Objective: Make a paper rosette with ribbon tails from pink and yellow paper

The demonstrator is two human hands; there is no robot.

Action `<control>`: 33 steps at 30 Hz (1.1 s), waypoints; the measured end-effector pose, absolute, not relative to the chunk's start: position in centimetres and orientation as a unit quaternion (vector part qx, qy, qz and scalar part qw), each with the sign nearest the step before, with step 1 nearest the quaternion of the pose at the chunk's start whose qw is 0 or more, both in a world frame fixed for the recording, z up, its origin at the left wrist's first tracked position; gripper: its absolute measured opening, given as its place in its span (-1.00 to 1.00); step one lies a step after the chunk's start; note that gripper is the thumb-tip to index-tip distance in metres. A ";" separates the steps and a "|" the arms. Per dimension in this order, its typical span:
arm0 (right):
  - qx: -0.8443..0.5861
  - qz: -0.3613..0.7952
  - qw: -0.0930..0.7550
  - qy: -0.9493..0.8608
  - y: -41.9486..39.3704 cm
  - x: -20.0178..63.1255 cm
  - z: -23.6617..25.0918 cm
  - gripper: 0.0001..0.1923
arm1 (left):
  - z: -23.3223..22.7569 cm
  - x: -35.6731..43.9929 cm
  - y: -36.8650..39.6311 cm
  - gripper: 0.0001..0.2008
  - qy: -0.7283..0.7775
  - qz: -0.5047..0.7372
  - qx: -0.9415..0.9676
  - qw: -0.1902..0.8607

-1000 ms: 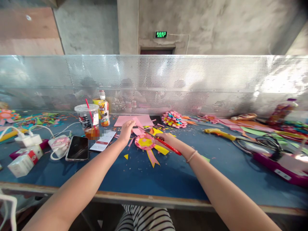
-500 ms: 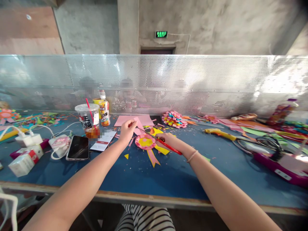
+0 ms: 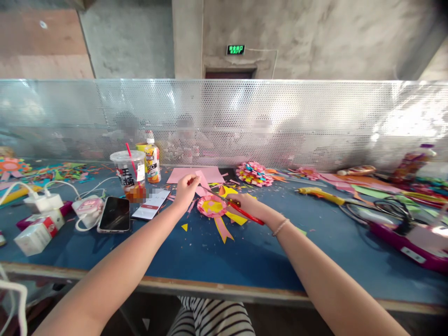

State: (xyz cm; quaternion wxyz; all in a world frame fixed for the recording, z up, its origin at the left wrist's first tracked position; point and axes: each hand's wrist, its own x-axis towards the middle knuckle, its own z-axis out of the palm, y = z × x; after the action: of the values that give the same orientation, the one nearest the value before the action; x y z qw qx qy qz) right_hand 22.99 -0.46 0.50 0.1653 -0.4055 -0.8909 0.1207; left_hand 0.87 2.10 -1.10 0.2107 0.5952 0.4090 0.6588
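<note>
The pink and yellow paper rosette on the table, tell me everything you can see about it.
The paper rosette lies flat on the blue table between the left hand and the right hand. It looks like cut paper: a ruffled pink ring around a yellow centre, with a pink ribbon tail and yellow tails fanning toward the person. Red-handled scissors in the right hand reach over its far edge; contact is unclear.

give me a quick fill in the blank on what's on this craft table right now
1. The right hand holds scissors with ____ handles.
2. The left hand pinches a piece of ____ paper.
3. The rosette has a ____ centre.
4. The dark phone lies ____ on the table.

Missing words: red; pink; yellow; flat
</note>
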 end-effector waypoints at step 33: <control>-0.443 0.038 0.185 -0.876 0.7 17.4 -3.1 -0.84 | -4.5 1.6 4.2 -0.93 0.544 0.499 0.572 0.358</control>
State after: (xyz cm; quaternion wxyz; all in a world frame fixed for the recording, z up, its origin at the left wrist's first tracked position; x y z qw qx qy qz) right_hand 17.39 0.72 -3.14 0.1850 -0.4432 -0.8763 0.0379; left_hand 1.62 4.16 -4.47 0.3576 0.5716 0.5441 0.4993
